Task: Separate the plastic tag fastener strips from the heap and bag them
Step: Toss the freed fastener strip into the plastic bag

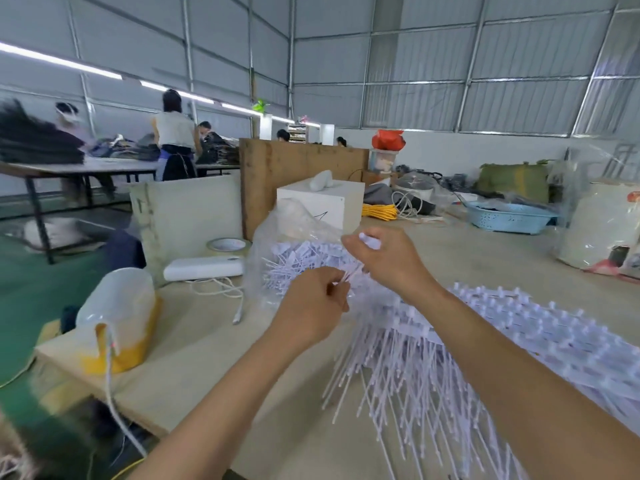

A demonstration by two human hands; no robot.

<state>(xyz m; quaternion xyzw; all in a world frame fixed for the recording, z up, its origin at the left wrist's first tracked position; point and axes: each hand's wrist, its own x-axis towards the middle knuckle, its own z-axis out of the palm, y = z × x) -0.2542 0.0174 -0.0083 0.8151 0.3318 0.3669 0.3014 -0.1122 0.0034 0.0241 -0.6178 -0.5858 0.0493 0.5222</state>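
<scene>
A large heap of white plastic tag fastener strips [467, 351] spreads over the table at the right, thin pins fanning toward me. A clear plastic bag [294, 233] stands at the table's middle, with white fasteners [294, 261] inside it. My right hand [384, 258] is at the bag's mouth and grips the head end of a fastener strip [369, 241]. My left hand [311, 306], just below it, pinches the thin pin ends of the same strip [348, 277]. Both hands hover above the table, between bag and heap.
A white power bank [204, 267] with a cable and a tape roll [227, 244] lie left of the bag. A plastic-wrapped yellow bundle [117, 323] sits at the table's left corner. White box [320, 202], blue basket [509, 218] and clutter stand behind. People work at far tables.
</scene>
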